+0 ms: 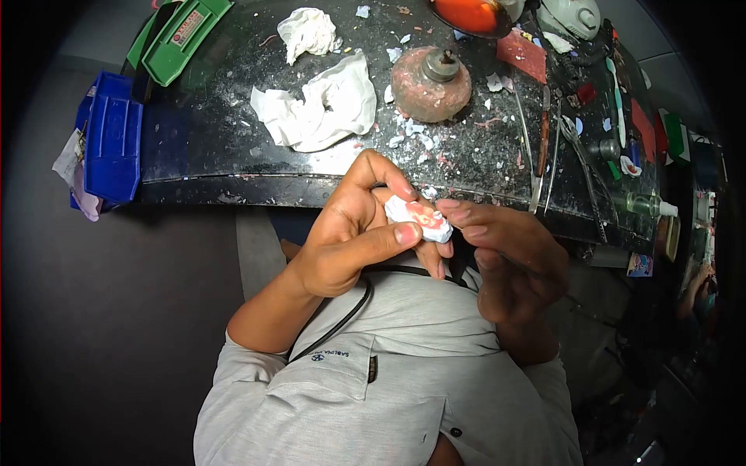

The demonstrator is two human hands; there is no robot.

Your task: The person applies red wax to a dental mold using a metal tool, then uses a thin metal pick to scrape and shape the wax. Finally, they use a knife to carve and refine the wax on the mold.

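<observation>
A small white plaster dental model (429, 224) with pink wax on its upper face is held in front of my body, just off the bench's near edge. Gripping it from the left is my left hand (342, 233), with the thumb across the front and the other fingers behind and under it. My right hand (517, 260) is at the model's right end. Its fingers are loosely bent, and the foremost fingertips touch or almost touch the plaster. I see nothing held in that hand, though its palm is partly in shadow.
On the dark bench (210, 147), strewn with plaster crumbs, stand a spirit burner (431, 87) and crumpled white cloth (334, 105). Metal tools (543, 147) lie at right, near a spray bottle (649, 205). Blue bin (113, 140) and green bin (186, 39) sit left. An orange-filled bowl (470, 14) is at back.
</observation>
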